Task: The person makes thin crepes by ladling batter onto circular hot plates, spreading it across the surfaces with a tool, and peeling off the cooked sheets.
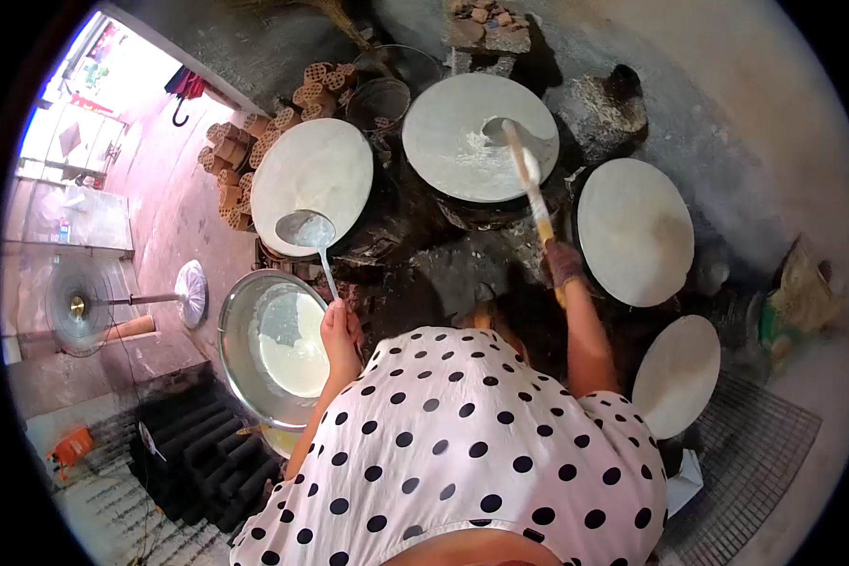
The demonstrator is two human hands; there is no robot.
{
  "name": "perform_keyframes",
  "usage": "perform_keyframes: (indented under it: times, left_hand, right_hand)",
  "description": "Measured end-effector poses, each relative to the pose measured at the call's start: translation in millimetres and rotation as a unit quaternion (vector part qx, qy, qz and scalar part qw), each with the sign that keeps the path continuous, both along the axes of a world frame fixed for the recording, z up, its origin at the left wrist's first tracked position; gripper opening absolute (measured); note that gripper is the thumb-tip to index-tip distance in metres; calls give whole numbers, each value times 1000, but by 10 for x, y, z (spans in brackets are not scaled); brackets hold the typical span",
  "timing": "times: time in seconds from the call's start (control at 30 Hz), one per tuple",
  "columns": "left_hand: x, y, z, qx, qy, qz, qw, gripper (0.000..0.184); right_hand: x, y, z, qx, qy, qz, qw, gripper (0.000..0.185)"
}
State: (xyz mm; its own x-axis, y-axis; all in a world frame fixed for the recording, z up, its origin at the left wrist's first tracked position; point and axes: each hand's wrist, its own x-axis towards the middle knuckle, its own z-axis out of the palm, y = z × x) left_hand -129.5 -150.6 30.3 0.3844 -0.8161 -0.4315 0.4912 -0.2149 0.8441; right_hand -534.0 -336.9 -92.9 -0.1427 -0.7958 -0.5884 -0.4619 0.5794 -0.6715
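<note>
My left hand [338, 332] is closed round the handle of a metal ladle [326, 272]. The ladle's bowl, with some pale liquid in it, hangs over the near edge of the left round griddle [302, 165]. My right hand [563, 264], in a dark glove, grips a long-handled spreader [538, 203] with yellow and white wrapping. Its broad head rests at the right part of the middle griddle [448, 118], where white batter [472, 151] lies in a rough patch. Below my left hand stands a large metal basin [241, 377] of white batter.
Two more pale round plates, one large [632, 226] and one lower [677, 377], lie at the right. Perforated coal briquettes [226, 156] are stacked at the left. Dark cylinders [198, 453] pile near a fan [77, 307]. A wire grid [755, 453] lies lower right.
</note>
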Motion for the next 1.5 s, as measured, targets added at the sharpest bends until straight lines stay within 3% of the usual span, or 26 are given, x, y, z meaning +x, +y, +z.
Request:
perform_keyframes:
  times: [0.07,0.1,0.17,0.23,0.27,0.3,0.33,0.37,0.4,0.43,0.5,0.57,0.6,0.67,0.73,0.77,0.8,0.9,0.93,1.0,1.1,1.13,1.23,1.27,1.43,1.5]
  left_hand:
    - [-141,-135,91,42,-64,15,997,32]
    - [-180,-181,98,41,-64,12,997,32]
    - [-218,-256,126,79,-113,-1,990,32]
    - [-280,-232,180,51,-112,-1,992,32]
    - [-314,-263,197,21,-109,0,994,32]
    - [-339,-312,201,17,-110,-1,994,32]
    - [-358,-300,211,23,-106,3,994,32]
    - [-361,-259,227,32,-102,4,994,32]
    - [-353,-269,203,30,-97,-4,995,32]
    - [-372,-295,186,27,-97,-8,995,32]
    - [-384,-324,188,17,-88,0,996,31]
    - [-362,-295,235,2,-125,-15,992,30]
    - [-349,-268,242,18,-109,-3,994,29]
    - [-329,-212,220,28,-99,13,995,27]
    - [-291,-165,178,28,-95,19,995,27]
    - [-280,-154,169,30,-92,22,995,27]
    - [-326,-177,226,40,-79,42,995,27]
    - [-306,-155,218,37,-82,35,995,28]
    - [-285,-125,213,38,-84,36,995,28]
    - [-258,-126,178,47,-85,18,995,29]
    - [-246,-111,194,40,-90,28,995,29]
    - [-249,-95,223,33,-98,21,994,29]
    - [-244,-76,191,34,-87,28,995,29]
    - [-243,-93,180,33,-87,31,995,29]
    - [-299,-118,189,23,-100,11,995,29]
    - [-303,-101,157,30,-101,4,994,29]
  right_hand:
    - [-164,-247,-65,-56,5,-34,998,42]
    - [-3,-244,205,-57,5,-38,998,42]
    - [242,-181,510,109,-94,-51,988,40]
    - [199,66,214,106,-130,18,986,40]
    - [-14,37,-298,-113,62,151,980,41]
    - [-226,-18,-834,-320,249,267,874,42]
    - [-204,-114,-404,-153,82,112,978,39]
    - [-156,-264,111,32,-93,-56,994,37]
    - [-223,-492,-41,30,-97,-58,993,37]
    - [-104,-708,192,37,-124,-131,983,38]
    - [82,-873,402,26,-130,-143,981,39]
    - [230,-802,622,-42,-130,-116,984,39]
    - [134,-775,53,-130,-29,-43,990,37]
    - [102,-413,-507,-376,151,-25,914,45]
    - [342,-249,25,-294,102,-102,945,49]
    - [415,-253,175,-224,135,-111,959,49]
    - [478,-255,237,-151,167,-120,967,50]
    - [656,-719,104,-127,216,-89,964,50]
    - [693,-801,-59,-125,214,-88,965,50]
    - [702,-931,-277,-216,72,27,973,50]
    - [501,-716,122,-218,122,8,968,51]
    - [469,-693,26,-181,100,-67,976,51]
    - [733,-555,246,-91,105,-53,989,50]
    - [715,-594,-84,-222,-20,-26,975,50]
    - [574,-896,86,-205,-13,-96,974,48]
    - [583,-948,-235,-203,65,53,976,45]
